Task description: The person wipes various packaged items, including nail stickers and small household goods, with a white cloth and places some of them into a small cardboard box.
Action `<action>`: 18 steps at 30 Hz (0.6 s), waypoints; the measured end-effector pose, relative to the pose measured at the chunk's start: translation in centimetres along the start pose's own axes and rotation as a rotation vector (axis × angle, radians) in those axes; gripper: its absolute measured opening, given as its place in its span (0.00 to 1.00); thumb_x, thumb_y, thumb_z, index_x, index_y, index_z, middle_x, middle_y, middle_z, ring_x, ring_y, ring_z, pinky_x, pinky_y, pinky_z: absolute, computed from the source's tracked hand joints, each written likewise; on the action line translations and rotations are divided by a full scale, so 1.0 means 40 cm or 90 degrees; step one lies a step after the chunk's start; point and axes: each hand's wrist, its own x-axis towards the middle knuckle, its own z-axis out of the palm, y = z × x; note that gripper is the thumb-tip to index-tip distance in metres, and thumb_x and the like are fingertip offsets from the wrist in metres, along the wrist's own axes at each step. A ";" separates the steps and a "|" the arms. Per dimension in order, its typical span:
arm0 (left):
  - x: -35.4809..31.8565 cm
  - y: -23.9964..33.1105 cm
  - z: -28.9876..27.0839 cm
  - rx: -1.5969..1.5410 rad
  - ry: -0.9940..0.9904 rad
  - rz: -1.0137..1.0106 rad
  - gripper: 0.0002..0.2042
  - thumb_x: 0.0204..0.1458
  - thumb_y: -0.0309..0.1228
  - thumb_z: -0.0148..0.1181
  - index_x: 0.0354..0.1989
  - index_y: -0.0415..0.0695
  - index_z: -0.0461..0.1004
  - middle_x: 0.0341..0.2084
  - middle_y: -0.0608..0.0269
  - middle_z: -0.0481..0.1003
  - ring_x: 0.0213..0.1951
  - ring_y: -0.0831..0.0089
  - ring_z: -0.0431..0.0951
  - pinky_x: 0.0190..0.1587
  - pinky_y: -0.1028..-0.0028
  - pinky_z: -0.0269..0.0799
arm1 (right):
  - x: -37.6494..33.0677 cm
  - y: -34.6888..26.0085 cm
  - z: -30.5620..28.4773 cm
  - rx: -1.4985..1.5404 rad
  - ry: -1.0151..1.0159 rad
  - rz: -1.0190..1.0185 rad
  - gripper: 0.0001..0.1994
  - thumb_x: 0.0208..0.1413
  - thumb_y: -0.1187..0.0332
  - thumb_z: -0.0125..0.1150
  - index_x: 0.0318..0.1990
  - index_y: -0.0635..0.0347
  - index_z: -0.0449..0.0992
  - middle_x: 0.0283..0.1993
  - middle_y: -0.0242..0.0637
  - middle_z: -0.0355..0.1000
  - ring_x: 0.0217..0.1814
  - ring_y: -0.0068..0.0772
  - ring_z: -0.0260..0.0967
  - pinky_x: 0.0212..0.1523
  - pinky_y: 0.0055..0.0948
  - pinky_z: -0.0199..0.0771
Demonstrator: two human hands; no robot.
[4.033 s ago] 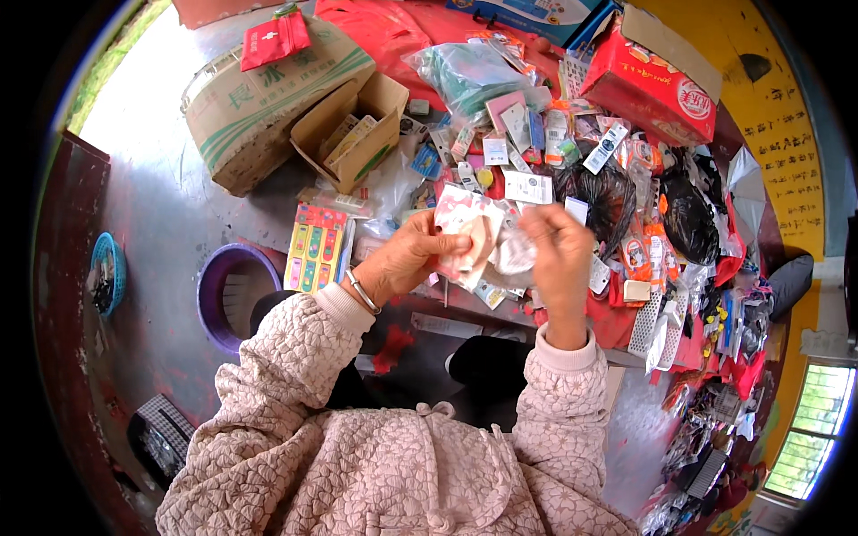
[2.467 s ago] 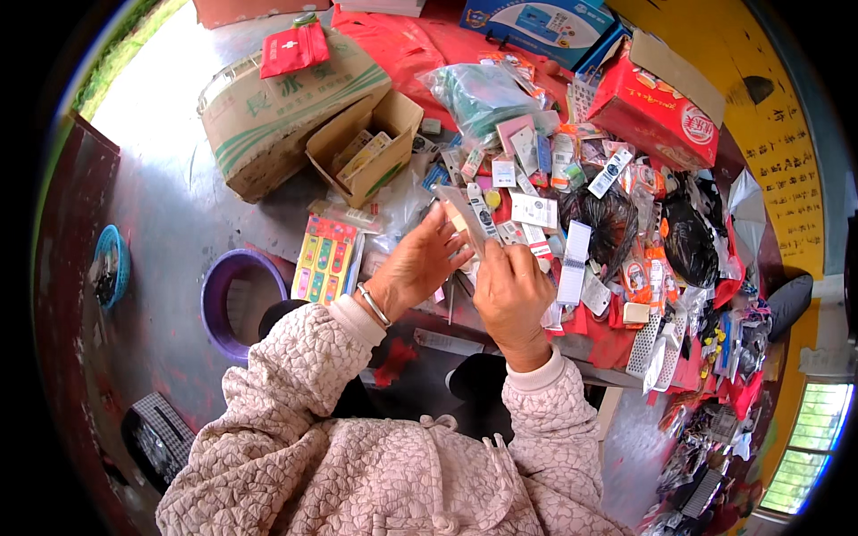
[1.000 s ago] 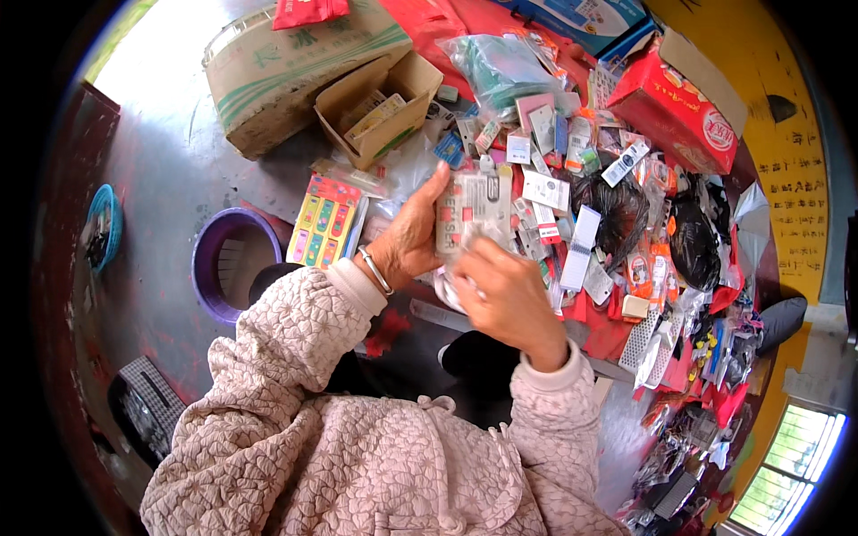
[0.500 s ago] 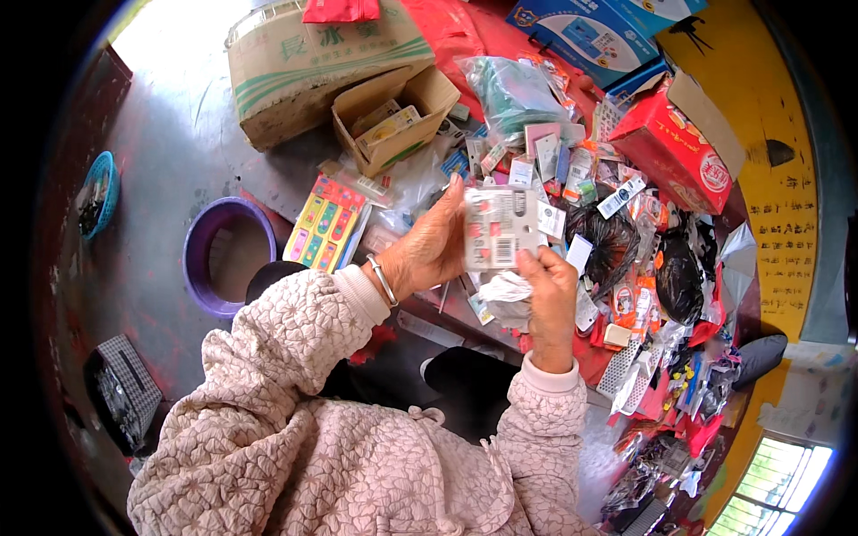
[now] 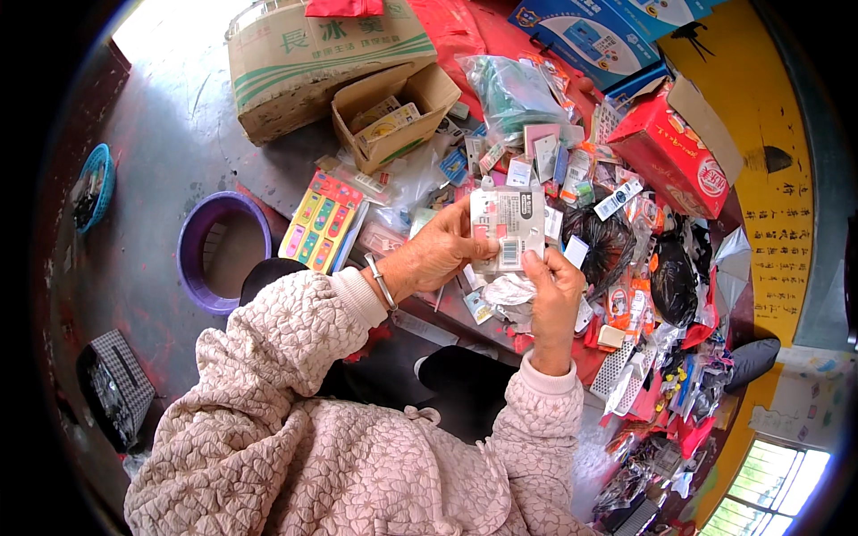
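Observation:
Both hands meet over the front edge of the cluttered red table. A small flat package with a grey-white printed card (image 5: 518, 214), marked with a barcode, is held upright between them. My left hand (image 5: 436, 254), with a bangle at the wrist, pinches its left side, the thumb across the front. At the lower right corner, my right hand (image 5: 556, 295) grips it between thumb and fingers. Just below lies crumpled whitish plastic (image 5: 509, 291), close to my right hand; whether it is touched I cannot tell. The fingers behind the card are hidden.
A mixed pile of small packaged goods and black plastic bags (image 5: 601, 246) spreads rightward. Beyond stand an open cardboard box (image 5: 393, 147), a larger carton (image 5: 313, 76) and a red box (image 5: 666, 147). A colourful card pack (image 5: 317, 223) and purple bucket (image 5: 192, 268) are left.
My left fingers, stretched upward beside the package before, have closed on its left side with the thumb in front. The package has shifted slightly right. My right hand keeps its grip.

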 end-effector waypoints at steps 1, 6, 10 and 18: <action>0.001 -0.002 -0.002 0.003 0.000 0.002 0.27 0.44 0.19 0.59 0.54 0.41 0.56 0.45 0.62 0.68 0.46 0.75 0.70 0.48 0.75 0.67 | -0.002 -0.009 0.000 -0.071 0.006 -0.032 0.11 0.51 0.68 0.56 0.20 0.66 0.70 0.17 0.28 0.66 0.21 0.15 0.55 0.22 0.19 0.56; 0.004 -0.005 -0.005 0.060 -0.010 0.012 0.27 0.44 0.20 0.59 0.54 0.41 0.57 0.45 0.62 0.68 0.45 0.75 0.70 0.48 0.75 0.66 | 0.007 -0.022 -0.024 -0.197 0.038 -0.053 0.11 0.51 0.67 0.56 0.25 0.68 0.71 0.20 0.31 0.67 0.22 0.17 0.58 0.25 0.20 0.59; -0.005 -0.003 0.006 0.129 0.020 0.015 0.22 0.46 0.17 0.54 0.52 0.39 0.59 0.42 0.60 0.69 0.43 0.74 0.71 0.47 0.73 0.67 | 0.000 -0.061 -0.037 -0.132 0.175 -0.143 0.08 0.51 0.69 0.56 0.32 0.66 0.70 0.27 0.33 0.69 0.28 0.21 0.64 0.30 0.23 0.64; -0.002 -0.037 -0.002 0.189 -0.126 -0.078 0.26 0.46 0.17 0.52 0.56 0.40 0.55 0.48 0.62 0.66 0.50 0.74 0.67 0.52 0.74 0.61 | 0.031 -0.010 0.032 -0.467 0.229 -0.372 0.05 0.47 0.75 0.53 0.33 0.62 0.69 0.31 0.41 0.68 0.32 0.43 0.68 0.32 0.32 0.67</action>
